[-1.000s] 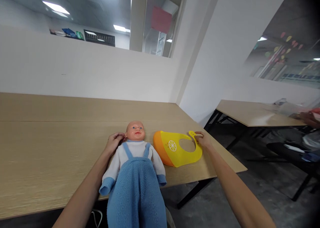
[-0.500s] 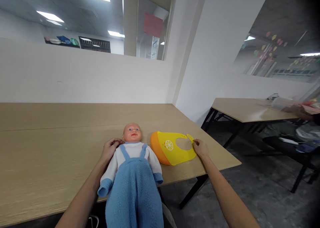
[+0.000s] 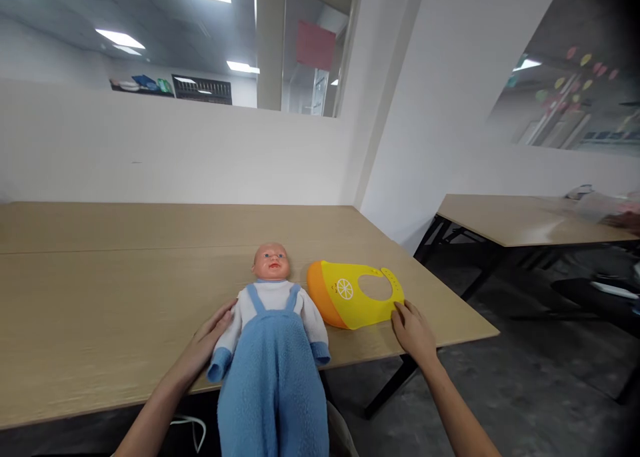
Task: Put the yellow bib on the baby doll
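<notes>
A baby doll (image 3: 273,350) with a bare head, a white top and fuzzy blue overalls lies face up, its legs reaching over the near table edge toward me. My left hand (image 3: 216,330) rests open along the doll's sleeve on the left side, fingers stretched out. Right of the doll, a yellow silicone bib (image 3: 367,300) with an orange pocket and a white citrus-slice print lies flat on the table. At the bib's right edge, below the neck strap, my right hand (image 3: 414,330) has its fingers closed on the rim.
The wooden table (image 3: 125,297) meets a white wall with a window behind it. Another table (image 3: 505,223) stands to the right, with blurred items at its far end. Below that is a dark chair (image 3: 595,300). A white cable (image 3: 193,425) hangs under the near edge.
My right hand has slid from the strap end down to the bib's lower right edge. My left hand has moved from beside the doll's head down to its sleeve. The view has turned left.
</notes>
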`<state>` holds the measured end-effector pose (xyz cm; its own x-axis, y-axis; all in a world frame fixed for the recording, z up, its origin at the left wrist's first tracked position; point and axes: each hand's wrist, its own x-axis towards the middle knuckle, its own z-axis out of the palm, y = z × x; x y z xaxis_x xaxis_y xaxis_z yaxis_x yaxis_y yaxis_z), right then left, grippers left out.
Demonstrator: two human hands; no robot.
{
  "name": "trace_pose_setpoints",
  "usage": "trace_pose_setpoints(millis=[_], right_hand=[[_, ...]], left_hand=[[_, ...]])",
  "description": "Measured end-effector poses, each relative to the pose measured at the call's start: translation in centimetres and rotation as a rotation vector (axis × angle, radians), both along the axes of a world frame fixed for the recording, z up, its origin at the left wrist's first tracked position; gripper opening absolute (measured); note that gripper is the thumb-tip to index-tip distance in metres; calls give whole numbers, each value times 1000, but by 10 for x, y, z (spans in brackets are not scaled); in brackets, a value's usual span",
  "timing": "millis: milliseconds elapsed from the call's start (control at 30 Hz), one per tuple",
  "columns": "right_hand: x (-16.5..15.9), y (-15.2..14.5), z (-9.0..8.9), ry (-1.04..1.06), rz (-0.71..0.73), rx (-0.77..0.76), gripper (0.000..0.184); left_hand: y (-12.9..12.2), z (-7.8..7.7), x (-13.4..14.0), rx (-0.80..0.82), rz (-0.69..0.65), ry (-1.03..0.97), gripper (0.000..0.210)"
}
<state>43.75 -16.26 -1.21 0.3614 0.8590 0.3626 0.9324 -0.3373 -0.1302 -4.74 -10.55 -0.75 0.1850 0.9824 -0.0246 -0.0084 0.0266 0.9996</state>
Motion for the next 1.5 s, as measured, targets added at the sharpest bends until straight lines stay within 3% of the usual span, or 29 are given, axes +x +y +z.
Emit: trace_pose_setpoints(millis=[167,333,500,600,700,867,1100,1333,1500], right_hand=[[-19,-14,-12,6,34,103,46],[-47,-25,-21,94,118,299,40],[-105,-42,-10,202,508,513,29],[-147,-48,-2,248,741,452,44],[-175,-45,-1,310,843,405,57],[-183,-35,-9,415,749,530,45],[-181,-36,-12,468,660,512,26],[-182,-35,-15,452,647,530,31],[-183,-33,-16,504,597,492,29]], left_hand=[[-45,8,-18,79,-43,165,47],[-58,-6,-25,161,-63,142,55],[-56,-19,-19,327,73,205,41],[-60,-23,-11,441,230,341,38],[-65,-28,-3,502,404,501,37],[-71,-35,6,596,504,657,32],[-78,-44,2,678,509,708,27],[-81,-50,-1,629,538,705,27],[-80,-44,7,553,562,701,28]])
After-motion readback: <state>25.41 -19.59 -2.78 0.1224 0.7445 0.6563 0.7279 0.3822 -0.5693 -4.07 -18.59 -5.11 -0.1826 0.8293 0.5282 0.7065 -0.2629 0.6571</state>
